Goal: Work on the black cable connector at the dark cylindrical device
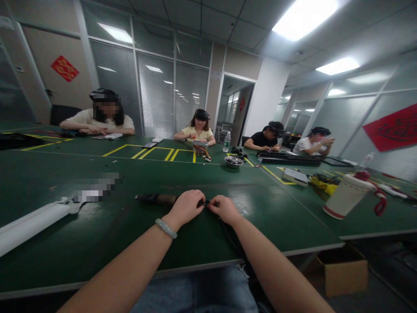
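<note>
A dark, long tool with a brownish middle [166,199] lies on the green table, its narrow tip pointing left. My left hand [190,205] is closed round the tool's right end. Close beside it, my right hand [224,208] pinches a small black piece [207,202] at that end, with the fingertips of both hands nearly touching. From under my right hand a black cable [230,234] runs down toward the table's front edge. The exact join between the tool and the black piece is partly hidden by my fingers.
A white folded object [39,224] lies at the left. Beyond my hands stand a metal bowl of dark parts [233,162] and a water bottle [226,142]. A white cup [347,195] stands at the right. Several people sit across the green table [130,174].
</note>
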{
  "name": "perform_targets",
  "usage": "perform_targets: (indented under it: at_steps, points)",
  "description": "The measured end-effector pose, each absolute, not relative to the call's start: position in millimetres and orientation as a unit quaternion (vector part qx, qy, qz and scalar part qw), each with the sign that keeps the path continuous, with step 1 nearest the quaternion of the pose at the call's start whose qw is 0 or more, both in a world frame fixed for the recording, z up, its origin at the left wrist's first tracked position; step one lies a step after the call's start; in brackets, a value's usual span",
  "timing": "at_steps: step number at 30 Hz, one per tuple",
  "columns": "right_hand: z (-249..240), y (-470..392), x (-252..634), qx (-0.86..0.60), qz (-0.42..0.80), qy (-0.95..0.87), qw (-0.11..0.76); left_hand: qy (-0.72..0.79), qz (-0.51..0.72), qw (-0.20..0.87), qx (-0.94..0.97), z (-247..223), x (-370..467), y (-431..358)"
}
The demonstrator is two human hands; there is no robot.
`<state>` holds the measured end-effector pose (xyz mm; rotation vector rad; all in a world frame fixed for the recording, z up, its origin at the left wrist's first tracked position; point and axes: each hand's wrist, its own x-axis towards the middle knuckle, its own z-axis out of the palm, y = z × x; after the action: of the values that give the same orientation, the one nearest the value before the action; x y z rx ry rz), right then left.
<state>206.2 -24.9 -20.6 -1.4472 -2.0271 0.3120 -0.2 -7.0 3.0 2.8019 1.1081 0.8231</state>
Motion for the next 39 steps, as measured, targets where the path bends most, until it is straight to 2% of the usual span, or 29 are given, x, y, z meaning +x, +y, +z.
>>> perform_targets:
  at_steps: [22, 39]
  points:
    - [-22.0, -21.9, 206.0, -0.545, 0.113, -0.769, 0.314, 0.346, 0.279, -0.002, 0.896, -0.1, 1.6, -6.4]
    - [-19.7, -24.3, 204.9, -0.553, 0.116, -0.767, 0.303, 0.376, 0.226, 0.016, 0.899, 2.5, 1.8, -7.7]
